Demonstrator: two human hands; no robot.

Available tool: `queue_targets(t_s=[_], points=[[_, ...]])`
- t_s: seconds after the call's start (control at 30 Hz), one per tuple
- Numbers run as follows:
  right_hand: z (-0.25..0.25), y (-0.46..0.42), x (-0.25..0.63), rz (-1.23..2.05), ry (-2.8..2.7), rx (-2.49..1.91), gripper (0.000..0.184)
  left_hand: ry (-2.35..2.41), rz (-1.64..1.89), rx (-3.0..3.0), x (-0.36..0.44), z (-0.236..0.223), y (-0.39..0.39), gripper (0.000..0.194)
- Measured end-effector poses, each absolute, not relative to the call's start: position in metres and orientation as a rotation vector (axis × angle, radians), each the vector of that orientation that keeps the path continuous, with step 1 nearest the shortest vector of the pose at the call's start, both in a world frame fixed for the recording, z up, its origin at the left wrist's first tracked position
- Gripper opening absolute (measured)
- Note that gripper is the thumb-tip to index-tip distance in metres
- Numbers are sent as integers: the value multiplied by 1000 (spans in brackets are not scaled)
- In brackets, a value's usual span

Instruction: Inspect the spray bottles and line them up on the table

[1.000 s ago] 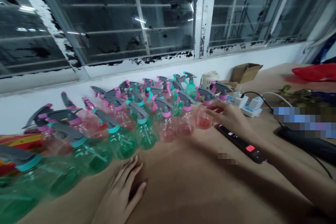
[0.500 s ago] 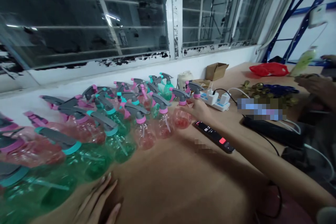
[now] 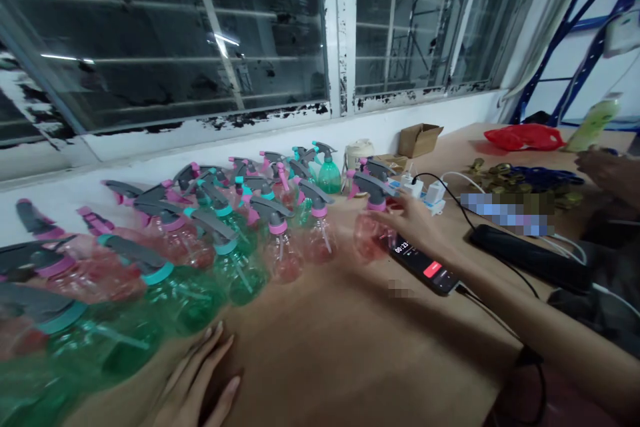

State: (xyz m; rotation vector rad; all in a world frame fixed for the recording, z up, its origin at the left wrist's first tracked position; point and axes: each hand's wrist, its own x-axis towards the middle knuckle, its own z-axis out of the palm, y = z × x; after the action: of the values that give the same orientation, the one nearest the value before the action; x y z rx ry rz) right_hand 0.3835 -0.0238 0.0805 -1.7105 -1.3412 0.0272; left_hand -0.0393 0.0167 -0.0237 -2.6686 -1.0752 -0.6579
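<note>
My right hand [image 3: 414, 219] reaches across the table with its fingers round the neck and side of a pink spray bottle [image 3: 369, 235], which has a grey and pink trigger head. Another grey and pink trigger head shows just behind it. Flat on the table rests my left hand [image 3: 203, 377], fingers stretched out and nothing in them. It lies nearest to a green spray bottle [image 3: 175, 293] in the front of the group. Several more pink and green bottles stand along the wall, among them a pink spray bottle [image 3: 321, 240] left of the held one.
A phone [image 3: 425, 265] with a lit screen lies by my right forearm. Beyond are a power strip [image 3: 434, 207] with plugs, a cardboard box [image 3: 420, 140], brass-coloured pieces [image 3: 493, 177] and a red bag [image 3: 525, 137]. Another person's hand [image 3: 603, 170] shows at the far right.
My right hand has brought the pink spray bottle a little right and nearer, widening the space beside its neighbour. My left hand stays on the table. The view has shifted slightly.
</note>
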Motion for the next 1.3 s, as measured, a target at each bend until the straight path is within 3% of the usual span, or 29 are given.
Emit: queue_targets(t_s=[0.23,0.4,0.73,0.87,0.97,1.3], points=[[88,-62,330,288,-1509,-1497,23,-1188,-648,-2663,-29,-13,4,39],[77,-58,275,381,-1651,-1262,41,-1255,-504,-2745,-24,-5,-4,40],[61,-59,232,350,-1865,-1253,29,-1297,-420,-2771,-20,-1,-16,40],[57,-54,238,372,-1924,-1201,44,-1290,-440,-2776,-21,-1,-17,41],[59,-51,241,492,-1894,-1159,56,-1301,-449,-2778,-20,-1,-18,42],[76,-26,221,1053,-1727,-983,46,-1337,-418,-2785,-19,0,-19,41]])
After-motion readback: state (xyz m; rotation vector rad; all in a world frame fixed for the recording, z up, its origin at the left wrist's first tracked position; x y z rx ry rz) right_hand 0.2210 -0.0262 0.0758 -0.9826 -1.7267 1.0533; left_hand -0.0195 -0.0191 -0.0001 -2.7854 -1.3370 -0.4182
